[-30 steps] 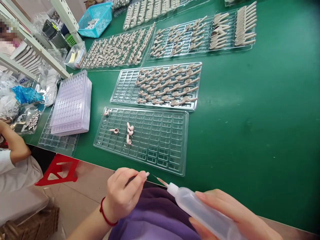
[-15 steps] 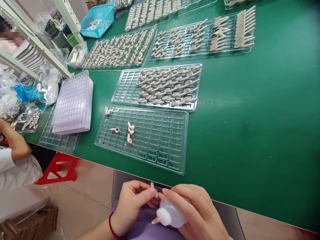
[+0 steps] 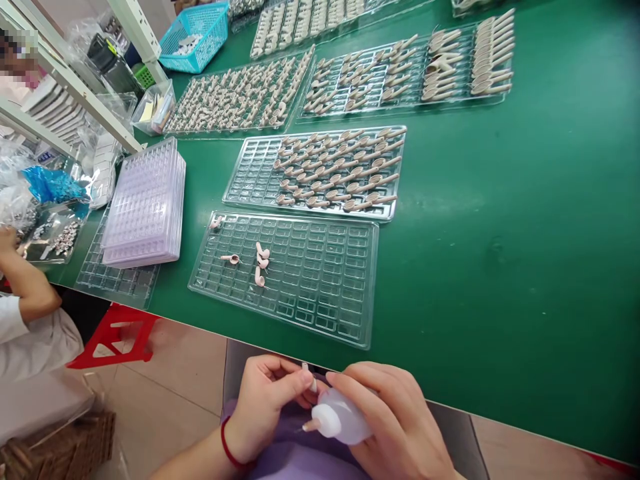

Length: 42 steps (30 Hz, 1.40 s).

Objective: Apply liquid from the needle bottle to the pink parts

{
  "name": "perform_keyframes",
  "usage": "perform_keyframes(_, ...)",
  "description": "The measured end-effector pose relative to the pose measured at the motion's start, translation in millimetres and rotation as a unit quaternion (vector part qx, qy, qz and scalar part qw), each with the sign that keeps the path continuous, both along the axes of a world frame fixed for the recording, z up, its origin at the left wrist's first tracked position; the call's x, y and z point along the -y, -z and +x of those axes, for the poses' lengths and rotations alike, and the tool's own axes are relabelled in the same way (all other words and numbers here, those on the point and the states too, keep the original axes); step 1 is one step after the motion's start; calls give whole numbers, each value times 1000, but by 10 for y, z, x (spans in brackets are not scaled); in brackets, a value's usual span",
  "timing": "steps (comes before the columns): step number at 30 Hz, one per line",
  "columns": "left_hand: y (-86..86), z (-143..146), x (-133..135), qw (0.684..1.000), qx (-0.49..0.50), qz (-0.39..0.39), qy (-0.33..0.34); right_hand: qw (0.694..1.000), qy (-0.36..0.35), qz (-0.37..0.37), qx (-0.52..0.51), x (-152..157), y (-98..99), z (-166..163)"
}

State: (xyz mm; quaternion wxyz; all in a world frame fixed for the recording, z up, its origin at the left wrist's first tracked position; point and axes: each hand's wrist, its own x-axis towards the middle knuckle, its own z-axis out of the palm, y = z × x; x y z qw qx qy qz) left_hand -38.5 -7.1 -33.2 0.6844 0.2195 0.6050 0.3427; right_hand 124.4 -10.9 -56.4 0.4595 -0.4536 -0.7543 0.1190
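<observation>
Between the thumb and fingers of my left hand [image 3: 273, 400] is a small white earbud-like housing [image 3: 310, 377], partly covered by the fingertips. My right hand [image 3: 395, 413] wraps round a translucent squeeze bottle [image 3: 347, 417]. The bottle's white cap and brownish nozzle, which seems to end in a thin needle, point left and slightly down, below the left fingertips. The right fingertips are close to the held part; whether they touch it I cannot tell. Just beyond my hands, a clear plastic tray [image 3: 320, 280] carries several loose pale pink earbud-like housings [image 3: 260, 277].
Behind it lies a tray [image 3: 250, 173] with rows of beige stemmed parts; more filled trays [image 3: 230, 93] stand farther back. At left are stacked trays [image 3: 143, 207], a shelf post [image 3: 95, 107] and a blue basket [image 3: 200, 40]. A co-worker's arm [image 3: 25, 273] reaches in beside a red stool [image 3: 120, 333].
The bottle in my right hand has shifted slightly up and left, and the nozzle's thin tip shows more. My left hand keeps its grip. At left the co-worker's arm has moved a little.
</observation>
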Motion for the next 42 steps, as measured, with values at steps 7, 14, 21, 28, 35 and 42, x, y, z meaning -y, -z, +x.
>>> perform_keyframes(7,-11,10,-35,1000,17,10,-4,1000,-1,-5,0,33,32,-11)
perform_keyframes(14,-37,-57,-27,999,-22,24,44,1000,6,-4,0,11,17,2)
perform_keyframes(21,-268,-214,-1,793,-379,448,165,997,-24,-62,-40,-16,-68,214)
perform_keyframes(28,-342,-256,-93,704,-449,516,192,998,25,-58,6,-185,-54,291)
perform_keyframes(35,-388,-265,-157,690,-452,530,197,998,49,-37,0,-258,-53,218)
perform_keyframes(42,-492,-474,-1212,607,-431,629,225,981,109,-126,-95,-229,-88,242)
